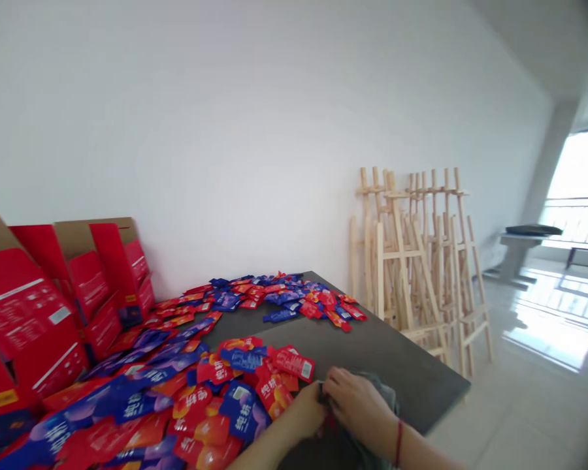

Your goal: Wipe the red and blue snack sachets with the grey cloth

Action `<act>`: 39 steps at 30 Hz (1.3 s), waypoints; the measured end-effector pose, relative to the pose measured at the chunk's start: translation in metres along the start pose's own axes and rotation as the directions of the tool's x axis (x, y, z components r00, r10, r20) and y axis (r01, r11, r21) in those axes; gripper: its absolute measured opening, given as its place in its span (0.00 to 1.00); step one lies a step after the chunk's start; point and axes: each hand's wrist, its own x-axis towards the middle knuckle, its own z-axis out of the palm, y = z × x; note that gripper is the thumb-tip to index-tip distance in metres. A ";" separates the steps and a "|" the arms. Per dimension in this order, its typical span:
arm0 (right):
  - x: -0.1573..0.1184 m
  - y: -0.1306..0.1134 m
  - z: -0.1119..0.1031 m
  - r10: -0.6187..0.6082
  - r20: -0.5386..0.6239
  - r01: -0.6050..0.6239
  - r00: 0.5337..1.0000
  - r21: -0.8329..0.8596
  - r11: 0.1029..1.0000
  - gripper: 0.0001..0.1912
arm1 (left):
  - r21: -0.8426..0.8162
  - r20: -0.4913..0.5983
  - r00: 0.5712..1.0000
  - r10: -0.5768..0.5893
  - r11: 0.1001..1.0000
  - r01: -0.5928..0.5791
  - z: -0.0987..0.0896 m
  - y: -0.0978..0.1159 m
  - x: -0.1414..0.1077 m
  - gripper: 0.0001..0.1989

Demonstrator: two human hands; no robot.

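Observation:
My left hand (306,414) and my right hand (355,397) meet at the near edge of a dark grey table (387,356). Their fingers close around a gathered grey-green cloth (375,391); a small dark-red item may lie between them, but it is too hidden to tell. A red thread circles my right wrist. Just left of my left hand, a heap of red and blue printed sachets (225,405) spreads across the table. A second scattered heap of the same sachets (289,300) lies at the far end.
Red and kraft-brown cartons (24,326) stand open along the table's left side, against a white wall. Several wooden easels (411,261) lean beyond the table's right edge. A tiled floor runs right to a bright window, with a low table (519,245) before it.

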 end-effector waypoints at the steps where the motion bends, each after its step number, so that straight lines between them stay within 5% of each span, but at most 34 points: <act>1: 0.002 -0.006 0.007 -0.002 0.023 0.002 1.000 -0.004 1.000 0.10 | -0.016 0.014 1.000 -0.006 1.000 0.006 -0.001 -0.003 0.001 0.11; 7: 0.011 0.008 0.027 0.069 0.032 -0.069 0.997 -0.008 0.998 0.10 | -0.086 0.029 0.998 -0.052 0.995 0.055 -0.004 -0.010 0.001 0.14; 18: 0.005 0.090 0.003 0.286 0.055 -0.279 0.957 -0.112 0.954 0.09 | -0.189 0.078 0.994 -0.080 0.977 0.093 -0.007 -0.004 -0.004 0.11; 23: -0.003 0.061 -0.009 0.206 0.013 -0.204 0.978 -0.091 0.975 0.09 | -0.224 0.075 0.994 -0.079 0.970 0.094 -0.005 -0.004 -0.001 0.10; 29: -0.008 0.006 0.017 0.002 0.072 0.002 0.997 -0.055 0.999 0.10 | -0.258 0.076 0.994 -0.080 0.961 0.097 -0.007 -0.006 -0.001 0.06; 39: -0.029 0.068 0.007 0.199 0.041 -0.191 0.979 -0.157 0.969 0.14 | -0.263 0.093 0.992 -0.090 0.958 0.111 -0.010 -0.005 -0.002 0.12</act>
